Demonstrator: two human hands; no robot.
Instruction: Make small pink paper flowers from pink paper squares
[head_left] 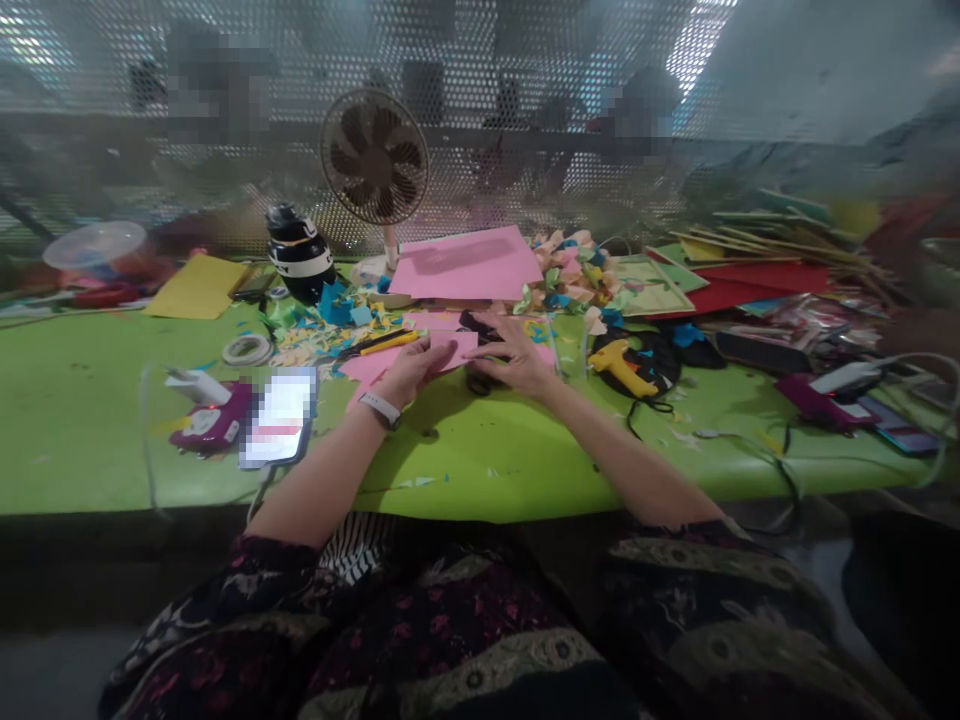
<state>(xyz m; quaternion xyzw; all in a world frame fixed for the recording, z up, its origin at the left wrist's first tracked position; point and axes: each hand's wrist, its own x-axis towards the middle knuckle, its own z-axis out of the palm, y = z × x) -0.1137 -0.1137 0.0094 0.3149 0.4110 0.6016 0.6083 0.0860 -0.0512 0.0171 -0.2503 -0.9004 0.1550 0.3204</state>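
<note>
A small piece of pink paper point(463, 346) is pinched between the thumb and fingers of my left hand point(411, 370), just above the green table point(465, 460). My right hand point(523, 362) has its fingers spread, with the tips at the paper's right edge. Whether they press on it I cannot tell. Beneath and behind the right hand are dark, looped parts point(480, 382), perhaps scissors, mostly covered. More pink paper point(367, 368) lies under both hands. A yellow utility knife point(388, 342) rests left of the held piece.
Behind my hands lies a large pink sheet point(465, 265) near a fan point(375, 160) and a black bottle point(301, 262). Paper scraps point(574, 265) are heaped to its right. A yellow glue gun point(624, 368) sits at right; a lit phone point(279, 418) and purple power socket point(214, 420) at left.
</note>
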